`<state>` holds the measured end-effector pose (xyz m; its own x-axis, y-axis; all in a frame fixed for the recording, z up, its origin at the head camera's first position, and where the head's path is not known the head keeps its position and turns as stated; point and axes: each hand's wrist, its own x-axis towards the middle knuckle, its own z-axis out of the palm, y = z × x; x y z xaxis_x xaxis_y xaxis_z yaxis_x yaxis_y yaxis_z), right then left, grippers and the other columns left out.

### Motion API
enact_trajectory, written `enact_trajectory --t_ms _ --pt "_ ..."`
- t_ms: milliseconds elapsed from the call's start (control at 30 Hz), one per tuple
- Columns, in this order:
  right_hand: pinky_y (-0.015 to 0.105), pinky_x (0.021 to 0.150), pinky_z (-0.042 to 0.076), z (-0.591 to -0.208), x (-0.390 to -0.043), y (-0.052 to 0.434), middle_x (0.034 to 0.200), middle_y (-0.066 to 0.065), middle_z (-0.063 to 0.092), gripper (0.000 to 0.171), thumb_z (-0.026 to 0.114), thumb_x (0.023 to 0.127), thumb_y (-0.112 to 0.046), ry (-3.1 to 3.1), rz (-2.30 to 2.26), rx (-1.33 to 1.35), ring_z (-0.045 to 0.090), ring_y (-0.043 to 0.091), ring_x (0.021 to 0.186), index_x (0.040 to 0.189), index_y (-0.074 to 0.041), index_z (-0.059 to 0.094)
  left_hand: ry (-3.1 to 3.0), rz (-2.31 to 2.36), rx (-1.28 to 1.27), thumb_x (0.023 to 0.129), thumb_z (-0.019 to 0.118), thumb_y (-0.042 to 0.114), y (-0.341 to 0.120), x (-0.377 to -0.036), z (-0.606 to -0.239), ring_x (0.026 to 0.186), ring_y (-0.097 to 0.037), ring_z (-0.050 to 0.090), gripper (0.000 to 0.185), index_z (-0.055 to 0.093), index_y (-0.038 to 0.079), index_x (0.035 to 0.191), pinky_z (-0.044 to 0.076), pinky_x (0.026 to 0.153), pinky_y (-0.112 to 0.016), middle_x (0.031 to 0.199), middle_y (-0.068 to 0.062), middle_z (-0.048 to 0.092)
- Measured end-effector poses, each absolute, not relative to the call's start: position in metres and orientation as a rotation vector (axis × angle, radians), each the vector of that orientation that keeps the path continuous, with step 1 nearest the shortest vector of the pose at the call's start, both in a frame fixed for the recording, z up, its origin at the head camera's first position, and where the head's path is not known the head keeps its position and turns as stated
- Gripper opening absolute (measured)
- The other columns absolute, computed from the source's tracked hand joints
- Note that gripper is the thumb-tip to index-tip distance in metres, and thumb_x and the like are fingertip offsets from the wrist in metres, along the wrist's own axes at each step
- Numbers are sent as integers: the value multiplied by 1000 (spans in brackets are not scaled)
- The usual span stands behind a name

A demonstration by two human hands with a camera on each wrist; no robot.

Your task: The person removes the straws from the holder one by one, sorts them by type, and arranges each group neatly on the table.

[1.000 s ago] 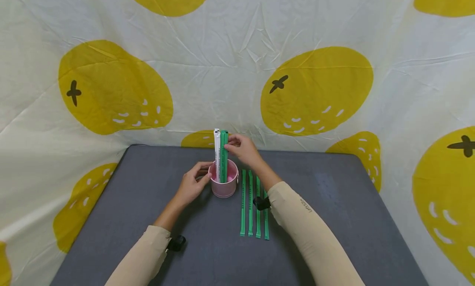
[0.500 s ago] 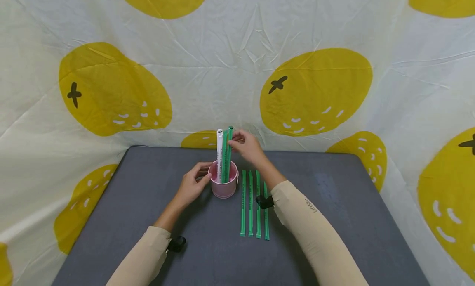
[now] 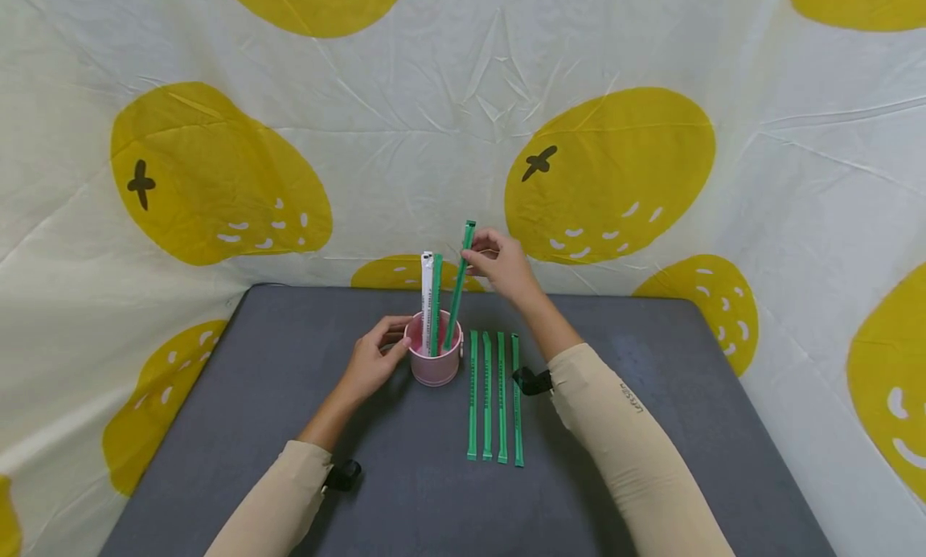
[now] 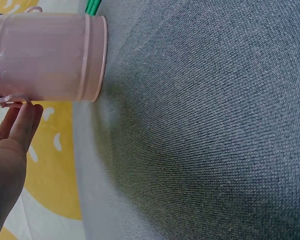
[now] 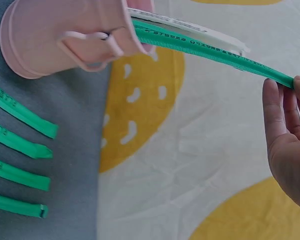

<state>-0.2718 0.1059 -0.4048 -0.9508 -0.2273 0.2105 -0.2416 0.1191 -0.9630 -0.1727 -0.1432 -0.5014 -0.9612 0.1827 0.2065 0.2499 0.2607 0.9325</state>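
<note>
A person's right hand (image 3: 502, 261) pinches a tilted, slim green printed packet (image 3: 459, 288), its lower end inside a round pink bucket (image 3: 436, 370); the left hand (image 3: 372, 360) touches the bucket's side, its grip unclear from here.

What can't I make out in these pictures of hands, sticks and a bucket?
- Head view: the bottom of the white stick, hidden by the near wall of the pink bucket.
- Head view: print on the four green sticks on the table, too small to read.
- Left wrist view: part of the left hand, cut off by the left edge.
- Right wrist view: part of the right hand, cut off by the right edge.
</note>
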Motion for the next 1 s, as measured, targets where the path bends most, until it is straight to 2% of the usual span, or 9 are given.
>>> enact_trajectory --t_ms 100,267,533,867,1000 --pt "42 83 63 -398 -270 112 95 6 64 21 66 100 -4 -2291 2021 535 69 9 81 115 8 61 -2457 -1831 -410 99 65 0 -144 -172 -502 123 -44 63 40 59 -1 138 56 100 -44 134 -25 65" --pt "35 79 64 -380 -265 123 95 3 64 19 66 99 -3 -2201 2055 568 71 10 84 114 8 60 -2452 -1829 -439 99 65 1 -144 -172 -503 123 -46 63 39 59 -2 138 55 100 -50 134 -27 64" --pt "36 80 63 -357 -263 138 95 3 64 15 67 99 -4 -2115 2088 557 73 12 84 112 2 62 -2445 -1828 -455 99 65 1 -146 -171 -500 123 -49 62 40 58 -3 138 56 99 -49 135 -28 63" --pt "28 76 63 -344 -254 162 97 5 65 16 69 98 -7 -2024 2124 521 74 13 84 112 -2 64 -2442 -1828 -456 100 64 2 -147 -169 -502 121 -50 62 39 58 -4 138 52 100 -60 135 -29 63" --pt "29 77 63 -347 -250 180 97 5 65 17 71 97 -7 -1999 2122 500 74 12 82 111 -2 65 -2429 -1844 -442 99 64 -1 -148 -168 -503 121 -52 62 40 58 -6 138 50 101 -64 134 -31 62"
